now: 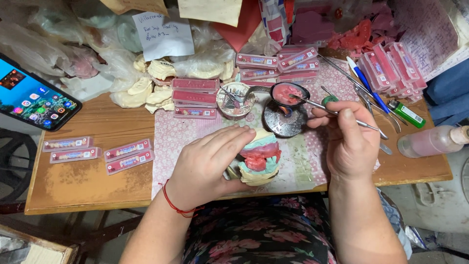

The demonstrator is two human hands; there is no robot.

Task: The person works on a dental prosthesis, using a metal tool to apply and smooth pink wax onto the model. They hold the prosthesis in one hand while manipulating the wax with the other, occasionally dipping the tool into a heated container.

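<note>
Your right hand (349,142) pinches a thin metal spatula (337,113), its long axis running up-left, tip in the ladle of pink wax (288,93). Your left hand (210,164), apparently wrapped closed, steadies the dental cast (260,156) just below-left of that ladle.

Phone (34,98) lying far left on the surface (83,183); lighter (406,113) and bottle (430,141) sitting right; dental model (259,156) resting front centre.

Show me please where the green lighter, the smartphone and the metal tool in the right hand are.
green lighter (406,114), head view: middle of its green body.
smartphone (34,95), head view: centre of its lit screen.
metal tool (320,105), head view: bare shaft between the ladle and the right hand (349,142).
</note>
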